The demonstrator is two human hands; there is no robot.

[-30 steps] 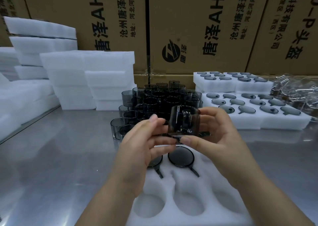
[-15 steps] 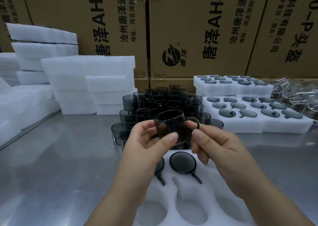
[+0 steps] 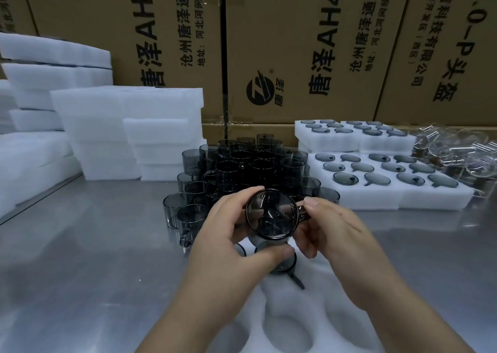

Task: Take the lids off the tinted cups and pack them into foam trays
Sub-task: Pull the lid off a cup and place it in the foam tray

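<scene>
Above the near foam tray (image 3: 295, 312), a tinted cup (image 3: 271, 214) is held in the air on its side, with one round end turned toward the camera. It is gripped by the left hand (image 3: 228, 234): the thumb is pressed against the lower rim and the curled fingers are laid over the top. The small handle (image 3: 305, 215) on the cup's right side is pinched by the fingertips (image 3: 312, 204) of the right hand (image 3: 333, 231), whose other fingers are curled beneath and largely hidden. Two dark packed cups (image 3: 289, 268) are seated in the tray's far pockets, mostly covered by the hands and the held cup, and hollow round pockets are seen nearer the camera. Just behind the hands, a dense cluster of dark cups (image 3: 242, 164) is stood on the metal table (image 3: 80, 245). To the right, filled foam trays (image 3: 390, 199) are set in two steps, and a heap of clear glassware (image 3: 457, 153) is seen beyond them. White foam stacks (image 3: 126, 126) are piled at the left, and the back is closed off by printed cardboard boxes (image 3: 295, 43).
</scene>
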